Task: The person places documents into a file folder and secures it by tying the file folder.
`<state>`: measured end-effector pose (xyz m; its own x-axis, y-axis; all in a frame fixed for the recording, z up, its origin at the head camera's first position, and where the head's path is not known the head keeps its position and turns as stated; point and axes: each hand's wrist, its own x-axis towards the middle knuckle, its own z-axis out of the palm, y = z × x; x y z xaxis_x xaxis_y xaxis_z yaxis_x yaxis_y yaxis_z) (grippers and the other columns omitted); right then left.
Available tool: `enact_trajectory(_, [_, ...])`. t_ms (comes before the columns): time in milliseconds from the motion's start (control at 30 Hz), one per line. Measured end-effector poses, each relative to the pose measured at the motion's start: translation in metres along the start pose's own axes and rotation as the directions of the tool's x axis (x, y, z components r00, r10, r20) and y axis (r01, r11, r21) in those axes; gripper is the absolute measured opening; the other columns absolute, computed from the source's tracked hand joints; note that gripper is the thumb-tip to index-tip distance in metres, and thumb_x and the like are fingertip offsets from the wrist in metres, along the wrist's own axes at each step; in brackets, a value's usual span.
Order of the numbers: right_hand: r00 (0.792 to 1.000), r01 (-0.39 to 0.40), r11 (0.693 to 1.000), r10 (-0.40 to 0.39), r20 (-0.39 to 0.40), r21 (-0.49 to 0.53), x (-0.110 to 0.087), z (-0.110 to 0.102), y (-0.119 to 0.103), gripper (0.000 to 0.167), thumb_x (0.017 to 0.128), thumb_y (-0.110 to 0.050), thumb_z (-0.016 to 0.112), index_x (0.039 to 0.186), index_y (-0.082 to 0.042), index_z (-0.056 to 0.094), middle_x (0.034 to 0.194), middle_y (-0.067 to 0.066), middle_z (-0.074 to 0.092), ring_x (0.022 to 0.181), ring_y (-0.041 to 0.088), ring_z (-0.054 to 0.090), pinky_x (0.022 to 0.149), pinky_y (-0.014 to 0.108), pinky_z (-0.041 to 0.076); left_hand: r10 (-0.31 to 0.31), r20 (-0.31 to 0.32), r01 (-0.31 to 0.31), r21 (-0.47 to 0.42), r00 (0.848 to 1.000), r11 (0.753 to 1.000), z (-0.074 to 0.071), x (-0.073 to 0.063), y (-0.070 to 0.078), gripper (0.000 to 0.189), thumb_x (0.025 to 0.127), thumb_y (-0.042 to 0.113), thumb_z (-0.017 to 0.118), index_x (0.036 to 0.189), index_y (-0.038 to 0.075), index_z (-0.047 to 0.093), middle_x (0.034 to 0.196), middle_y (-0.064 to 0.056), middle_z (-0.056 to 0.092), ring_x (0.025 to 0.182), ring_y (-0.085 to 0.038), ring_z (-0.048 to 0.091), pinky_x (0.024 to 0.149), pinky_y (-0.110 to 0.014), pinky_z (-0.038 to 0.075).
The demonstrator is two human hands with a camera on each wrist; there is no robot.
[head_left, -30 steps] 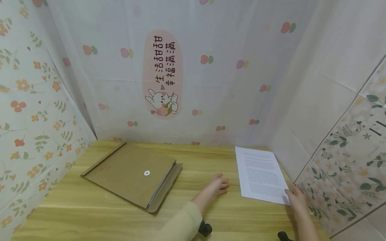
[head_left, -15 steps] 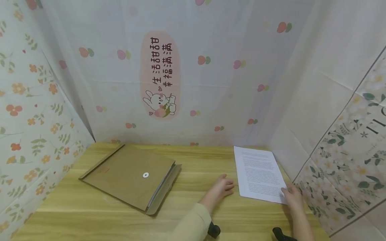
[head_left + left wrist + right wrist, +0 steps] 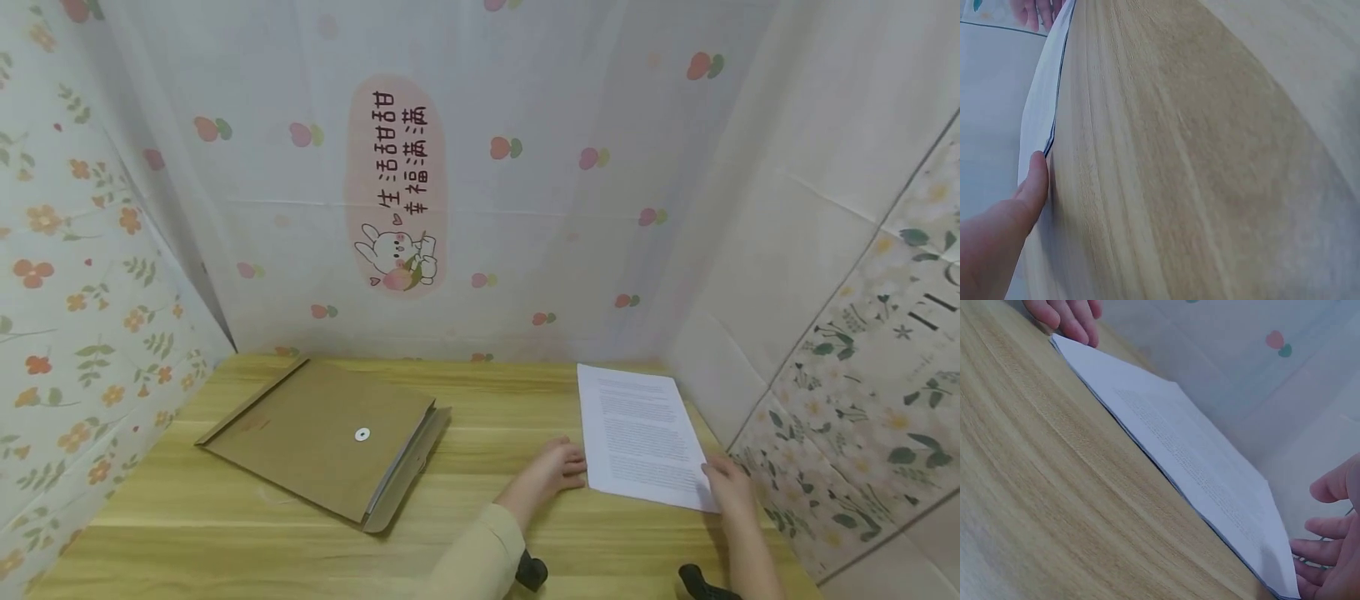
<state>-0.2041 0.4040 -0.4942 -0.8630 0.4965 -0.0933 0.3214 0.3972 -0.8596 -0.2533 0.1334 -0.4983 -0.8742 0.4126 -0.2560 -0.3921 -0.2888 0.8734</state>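
Note:
A stack of printed white paper (image 3: pixel 645 433) lies on the right part of the table. My left hand (image 3: pixel 555 468) is at its left edge with relaxed fingers, the tips right at the sheets' side. Along the opposite edge my right hand (image 3: pixel 731 487) touches the stack near its lower right corner. In the right wrist view the right hand (image 3: pixel 1335 537) has its fingers spread against the end of the stack (image 3: pixel 1191 462), its thumb raised apart. The left wrist view shows the left thumb (image 3: pixel 1036 181) beside the paper's edge (image 3: pixel 1044 106).
A brown document envelope (image 3: pixel 322 433) with a white button lies at the left of the wood-grain table (image 3: pixel 495 400), flap open towards the right. Patterned curtains (image 3: pixel 525 208) close off the back and both sides. The right curtain stands close beside the right hand.
My left hand has moved right, up to the paper's left edge. The stack has shifted slightly left, while the right hand stays at its right edge. The envelope lies as before.

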Motion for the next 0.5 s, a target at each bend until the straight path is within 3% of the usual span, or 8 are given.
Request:
enact_trajectory(100, [1.000,0.001,1.000,-0.001,-0.005,0.009,-0.001,-0.001,0.002,0.055,0.100,-0.024,0.039,0.138,0.014,0.032,0.139,0.036,0.030,0.129,0.050,0.028,0.104,0.058,0.026,-0.004,-0.015,0.004,0.007,1.000,1.000,-0.001,0.000,-0.001,0.063,0.091,0.005,0.052,0.141,-0.018,0.020,0.122,-0.034,0.052,0.110,-0.041,0.056,0.090,-0.050,0.048])
enact_trajectory(133, [1.000,-0.008,1.000,0.009,-0.003,0.020,-0.001,-0.001,0.003,0.056,0.099,-0.025,0.041,0.138,0.014,0.032,0.139,0.035,0.032,0.127,0.048,0.031,0.100,0.054,0.033,-0.008,-0.019,0.008,0.016,1.000,1.000,-0.001,0.001,-0.002,0.058,0.092,0.005,0.052,0.139,-0.017,0.026,0.119,-0.032,0.054,0.107,-0.039,0.058,0.088,-0.049,0.049])
enact_trajectory(233, [0.999,-0.030,0.996,0.027,0.040,0.085,-0.001,0.000,0.005,0.060,0.098,-0.024,0.045,0.141,0.014,0.029,0.138,0.036,0.035,0.119,0.039,0.046,0.085,0.031,0.048,-0.019,-0.024,0.020,0.055,1.000,0.998,-0.003,0.002,-0.006,0.039,0.093,0.004,0.050,0.127,-0.015,0.044,0.109,-0.025,0.061,0.097,-0.034,0.063,0.083,-0.046,0.053])
enact_trajectory(333, [0.995,-0.052,0.986,0.038,0.089,0.156,-0.001,0.004,0.005,0.065,0.097,-0.021,0.050,0.142,0.016,0.022,0.137,0.037,0.036,0.095,0.017,0.062,0.066,0.015,0.049,-0.016,-0.018,0.018,0.104,1.000,0.994,-0.004,0.002,-0.011,0.027,0.094,0.000,0.048,0.117,-0.011,0.054,0.099,-0.019,0.066,0.090,-0.031,0.066,0.077,-0.044,0.055])
enact_trajectory(433, [0.993,-0.061,0.978,0.038,0.116,0.199,-0.002,0.007,0.004,0.065,0.096,-0.018,0.050,0.142,0.017,0.020,0.139,0.037,0.035,0.078,-0.002,0.057,0.069,0.014,0.050,-0.004,-0.015,0.006,0.113,1.000,0.994,-0.006,0.001,-0.015,0.032,0.089,-0.009,0.044,0.119,-0.008,0.055,0.094,-0.018,0.067,0.084,-0.034,0.067,0.072,-0.043,0.056])
enact_trajectory(500, [0.991,-0.073,0.973,0.048,0.122,0.218,-0.003,0.009,0.003,0.065,0.095,-0.017,0.053,0.142,0.016,0.023,0.135,0.036,0.040,0.075,-0.005,0.055,0.070,0.016,0.051,0.001,-0.001,-0.001,0.096,1.000,0.995,-0.008,0.000,-0.016,0.039,0.085,-0.015,0.040,0.121,-0.007,0.053,0.092,-0.019,0.066,0.081,-0.036,0.068,0.070,-0.042,0.057])
